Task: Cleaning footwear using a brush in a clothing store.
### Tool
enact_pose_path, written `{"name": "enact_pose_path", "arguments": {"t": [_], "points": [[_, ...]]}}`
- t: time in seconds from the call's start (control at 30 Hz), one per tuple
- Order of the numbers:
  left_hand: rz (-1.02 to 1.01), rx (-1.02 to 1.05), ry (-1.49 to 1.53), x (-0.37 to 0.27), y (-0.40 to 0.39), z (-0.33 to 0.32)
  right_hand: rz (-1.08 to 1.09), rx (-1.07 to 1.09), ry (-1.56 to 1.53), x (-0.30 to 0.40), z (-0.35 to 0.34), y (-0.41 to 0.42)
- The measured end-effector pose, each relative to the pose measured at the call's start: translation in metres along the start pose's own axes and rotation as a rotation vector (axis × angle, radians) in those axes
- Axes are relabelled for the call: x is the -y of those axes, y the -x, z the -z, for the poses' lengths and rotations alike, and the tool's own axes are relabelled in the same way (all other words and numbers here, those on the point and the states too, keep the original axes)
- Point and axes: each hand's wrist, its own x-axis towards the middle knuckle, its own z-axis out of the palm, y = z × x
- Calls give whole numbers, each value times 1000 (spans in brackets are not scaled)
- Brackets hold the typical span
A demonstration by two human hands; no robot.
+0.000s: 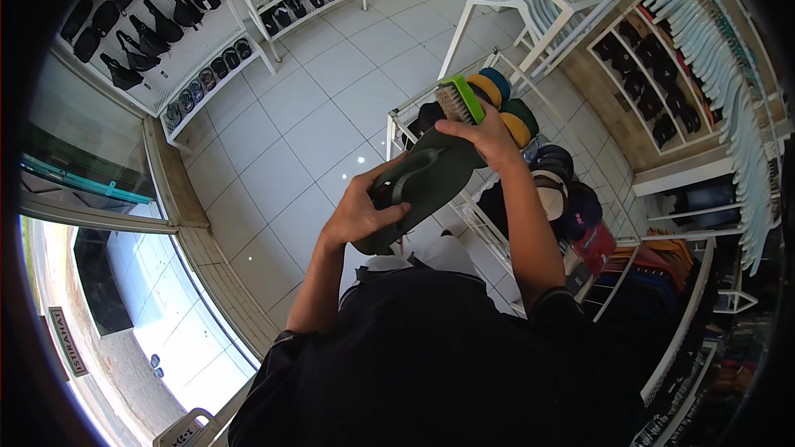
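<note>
Held out in front of my body is a dark green-black flip-flop sandal (435, 180), tilted so that its footbed and strap face up. My left hand (362, 208) grips it at the end nearer me, thumb on top beside the strap. In my right hand (494, 139) is a scrub brush with a bright green back (470, 99) and pale bristles (452, 103). The bristles point left, off the sandal. My right hand overlaps the sandal's far end; whether it also grips it I cannot tell.
Below my right arm stands a white wire rack (397, 130) with several caps (518, 130) and folded clothes (658, 261). White hangers (702, 31) line the right wall. Black bags (164, 25) hang on a mesh display at upper left, beside a glass door (93, 136). The floor (298, 136) is tiled.
</note>
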Motion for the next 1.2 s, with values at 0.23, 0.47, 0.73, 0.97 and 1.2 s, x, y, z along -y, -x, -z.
{"name": "enact_pose_path", "arguments": {"t": [0.23, 0.47, 0.73, 0.97, 1.2], "points": [[-18, -9, -96, -9, -12, 7, -130, 374, -167, -4, 36, 44], [-288, -690, -552, -14, -30, -57, -29, -257, -372, -32, 44, 97], [16, -452, 286, -8, -54, -197, 146, -399, -231, -45, 53, 173], [-11, -772, 299, 13, -48, -250, 47, -332, -462, -65, 84, 214], [-187, -913, 488, 13, -30, -277, 581, -325, 403, -42, 117, 239]]}}
